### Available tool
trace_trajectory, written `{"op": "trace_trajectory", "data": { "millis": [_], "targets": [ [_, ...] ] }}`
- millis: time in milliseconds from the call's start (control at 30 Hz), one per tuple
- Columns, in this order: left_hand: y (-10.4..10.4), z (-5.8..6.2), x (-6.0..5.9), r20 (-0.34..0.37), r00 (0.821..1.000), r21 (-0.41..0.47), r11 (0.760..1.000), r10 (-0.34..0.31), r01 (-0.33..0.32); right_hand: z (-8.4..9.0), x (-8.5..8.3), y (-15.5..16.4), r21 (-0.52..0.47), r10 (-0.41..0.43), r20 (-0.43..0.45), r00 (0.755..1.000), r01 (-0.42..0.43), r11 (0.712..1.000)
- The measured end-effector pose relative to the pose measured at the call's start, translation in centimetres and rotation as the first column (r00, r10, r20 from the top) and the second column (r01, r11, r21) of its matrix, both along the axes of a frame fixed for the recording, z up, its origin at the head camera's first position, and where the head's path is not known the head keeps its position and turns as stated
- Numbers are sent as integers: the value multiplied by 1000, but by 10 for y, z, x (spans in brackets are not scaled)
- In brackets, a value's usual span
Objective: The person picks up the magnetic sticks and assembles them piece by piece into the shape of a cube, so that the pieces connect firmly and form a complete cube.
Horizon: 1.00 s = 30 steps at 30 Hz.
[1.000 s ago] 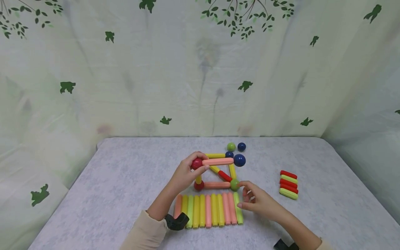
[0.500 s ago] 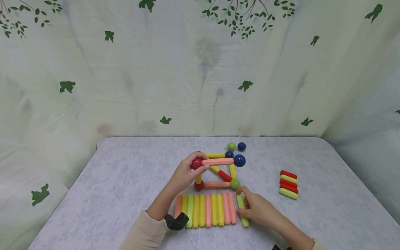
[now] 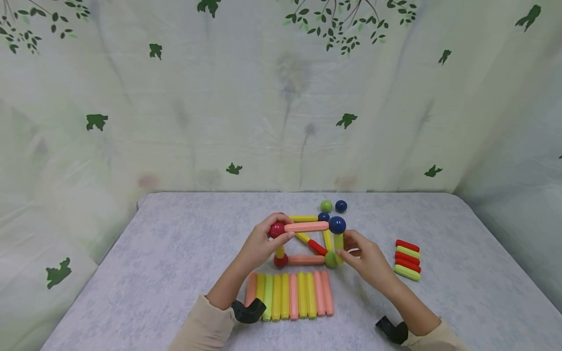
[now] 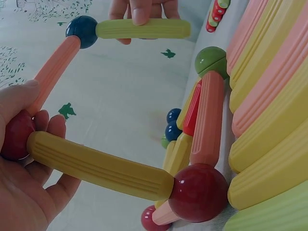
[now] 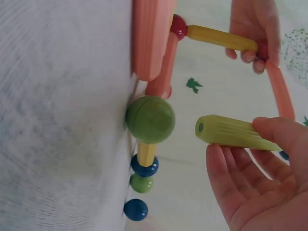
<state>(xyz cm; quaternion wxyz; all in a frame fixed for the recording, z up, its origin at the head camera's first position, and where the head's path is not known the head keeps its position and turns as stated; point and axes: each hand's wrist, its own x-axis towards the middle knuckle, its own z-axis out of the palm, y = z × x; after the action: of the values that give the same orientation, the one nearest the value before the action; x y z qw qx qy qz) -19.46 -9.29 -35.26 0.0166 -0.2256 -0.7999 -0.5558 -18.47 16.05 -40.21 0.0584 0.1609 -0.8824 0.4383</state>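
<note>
My left hand (image 3: 256, 246) grips a raised red ball (image 3: 277, 229). From it a pink rod (image 3: 307, 227) runs right to a blue ball (image 3: 337, 225), and a yellow rod (image 4: 101, 163) goes down to a lower red ball (image 4: 199, 192). My right hand (image 3: 369, 258) pinches a yellow-green rod (image 5: 231, 132) between thumb and fingers. This rod's upper end meets the blue ball in the left wrist view. Its lower end hangs free, apart from the green ball (image 5: 150, 119) of the frame on the table. A lower pink rod (image 3: 306, 260) joins that green ball to the lower red ball.
A row of pink, yellow and green rods (image 3: 285, 297) lies in front of the frame. Short red and green rods (image 3: 407, 260) are stacked flat at the right. A loose green ball (image 3: 326, 205) and blue ball (image 3: 341, 206) sit behind the frame.
My right hand took the yellow-green rod from the right end of the row, lifted it and brought it upright under the blue ball. The left hand has kept its hold.
</note>
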Motion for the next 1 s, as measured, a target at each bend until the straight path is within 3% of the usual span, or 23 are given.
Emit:
{"op": "trace_trajectory", "data": {
  "millis": [333, 467, 600, 767, 1000],
  "targets": [
    [-2, 1, -2, 28, 998, 33, 998, -62, 61, -12, -13, -1, -96, 18, 31, 999, -15, 995],
    [-10, -12, -12, 33, 995, 31, 995, -92, 91, -15, -14, -1, -84, 23, 43, 999, -20, 996],
    [-16, -25, -21, -1, 997, 4, 997, -77, 77, -13, -11, -2, -98, 19, -27, 999, -22, 995],
    [-14, -25, -21, -59, 997, 15, 998, -56, 57, -8, -8, -3, -102, 31, -173, 984, -49, 994],
    [-21, -22, -10, -62, 998, -26, 999, 29, -31, -1, 0, 13, -9, 2, -177, 984, -4, 1000]
  ]
}}
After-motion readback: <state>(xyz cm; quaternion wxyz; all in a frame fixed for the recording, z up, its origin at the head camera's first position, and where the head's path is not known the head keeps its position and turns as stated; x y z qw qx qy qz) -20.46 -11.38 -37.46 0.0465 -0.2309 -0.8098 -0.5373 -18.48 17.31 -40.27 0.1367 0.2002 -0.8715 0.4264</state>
